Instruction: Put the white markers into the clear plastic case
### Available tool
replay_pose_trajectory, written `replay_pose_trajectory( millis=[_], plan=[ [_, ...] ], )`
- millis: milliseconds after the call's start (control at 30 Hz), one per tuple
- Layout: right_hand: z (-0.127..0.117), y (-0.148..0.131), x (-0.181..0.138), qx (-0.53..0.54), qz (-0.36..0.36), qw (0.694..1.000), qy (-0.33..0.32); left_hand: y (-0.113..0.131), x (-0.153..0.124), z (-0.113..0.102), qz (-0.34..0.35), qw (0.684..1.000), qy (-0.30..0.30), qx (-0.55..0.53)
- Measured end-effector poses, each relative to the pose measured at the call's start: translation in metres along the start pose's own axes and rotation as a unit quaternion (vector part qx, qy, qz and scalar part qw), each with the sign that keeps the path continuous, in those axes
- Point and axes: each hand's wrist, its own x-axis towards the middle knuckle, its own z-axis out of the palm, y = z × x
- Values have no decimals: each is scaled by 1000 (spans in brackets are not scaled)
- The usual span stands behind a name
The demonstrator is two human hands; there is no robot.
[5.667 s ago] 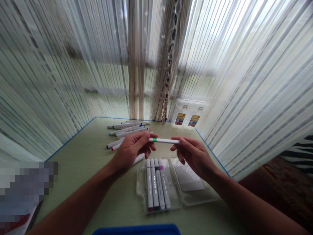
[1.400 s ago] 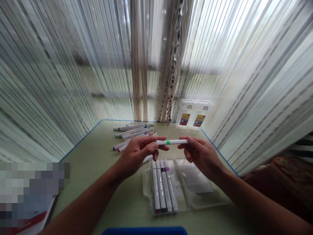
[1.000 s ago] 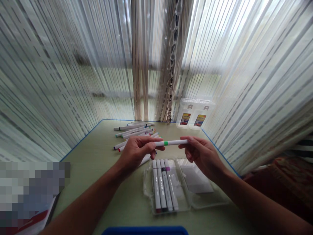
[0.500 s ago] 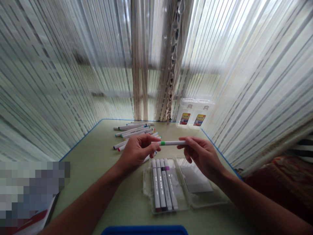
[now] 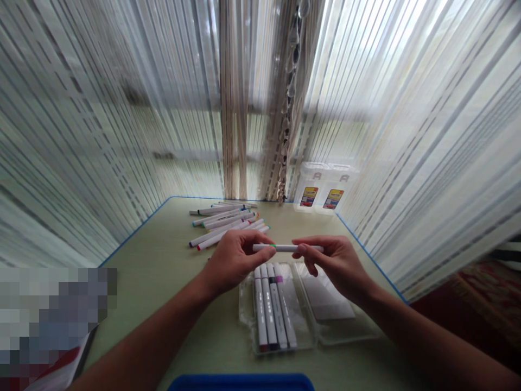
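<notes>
A white marker (image 5: 287,248) with a green band lies level between my two hands, above the table. My left hand (image 5: 240,255) pinches its left part near the green band, and my right hand (image 5: 331,260) pinches its right part. Below them sits an open clear plastic case (image 5: 299,320), its lid folded out to the right with a pale card (image 5: 328,298) inside. Several white markers (image 5: 273,309) stand side by side in the left part of the case, one with a purple band and one with a black band.
Behind my left hand lies a loose pile of white markers (image 5: 222,220) with coloured ends. Two clear cases (image 5: 319,187) with yellow labels stand at the table's back right, before string curtains (image 5: 183,108). A blue object (image 5: 240,382) is at the near edge.
My hands have come down slightly with the marker. The right hand has shifted its grip inward, nearer the left, and the left fingers now cover more of the green band.
</notes>
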Motion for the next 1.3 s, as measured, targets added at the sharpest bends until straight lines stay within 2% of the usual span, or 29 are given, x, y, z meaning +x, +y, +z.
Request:
replay_pose_trajectory(
  millis=[233, 500, 733, 867, 1000, 1167, 1300],
  plan=[
    [1, -1, -2, -30, 23, 999, -18, 0, -2, 3, 10, 1000, -5, 1],
    [5, -4, -3, -68, 29, 997, -11, 1, -4, 7, 50, 994, 10, 96],
    [4, 1, -5, -99, -12, 995, -28, -3, -6, 10, 31, 998, -22, 41],
    [4, -2, -6, -160, -42, 986, -29, 1, -7, 11, 40, 998, -25, 47],
    [5, -5, -7, -189, -48, 980, -32, 4, -8, 12, 30, 998, -53, 35],
    [5, -6, -5, -163, -21, 986, -12, 6, -9, 11, 27, 996, -73, 33],
    [5, -7, -4, -107, 10, 994, -13, 7, -7, 9, 22, 997, -62, 32]
  ],
)
